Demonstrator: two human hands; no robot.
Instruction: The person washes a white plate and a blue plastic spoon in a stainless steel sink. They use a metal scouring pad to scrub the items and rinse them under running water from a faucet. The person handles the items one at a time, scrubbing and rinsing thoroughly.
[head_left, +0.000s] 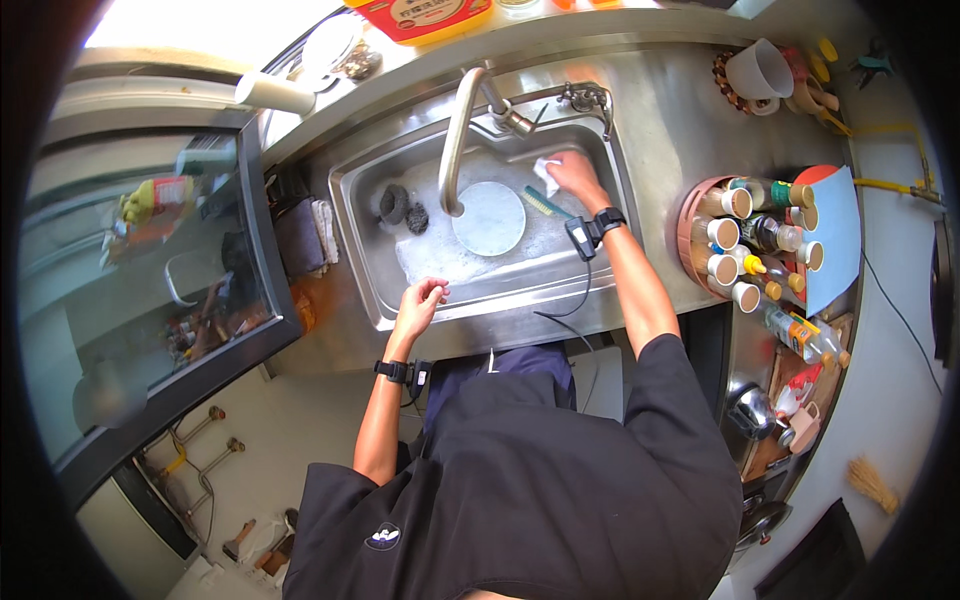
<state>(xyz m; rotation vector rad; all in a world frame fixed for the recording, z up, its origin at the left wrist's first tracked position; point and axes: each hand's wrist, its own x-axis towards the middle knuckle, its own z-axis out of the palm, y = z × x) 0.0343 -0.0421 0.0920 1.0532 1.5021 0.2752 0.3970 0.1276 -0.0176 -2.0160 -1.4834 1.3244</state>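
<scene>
Before me is a stainless-steel sink (352, 247) with soapy water and white foam in its basin. My right hand (576, 178) is inside the basin's right side, shut on a crumpled white cloth or wipe (547, 176). Just below that hand lies a teal scrub brush (546, 201) with pale bristles. A round white dish (489, 219) rests in the suds at the middle, partly behind the faucet spout. My left hand (421, 304) hovers by the sink's front rim, fingers loosely bent and holding nothing. Two dark scouring pads (417, 218) sit at the basin's left.
The curved metal faucet (459, 142) arches over the basin. Folded cloths (304, 236) lie left of the sink, beside an open glass window pane (150, 285). On the right, a pink round rack (686, 240) holds several bottles and jars. A cable hangs from my right wrist strap (609, 220).
</scene>
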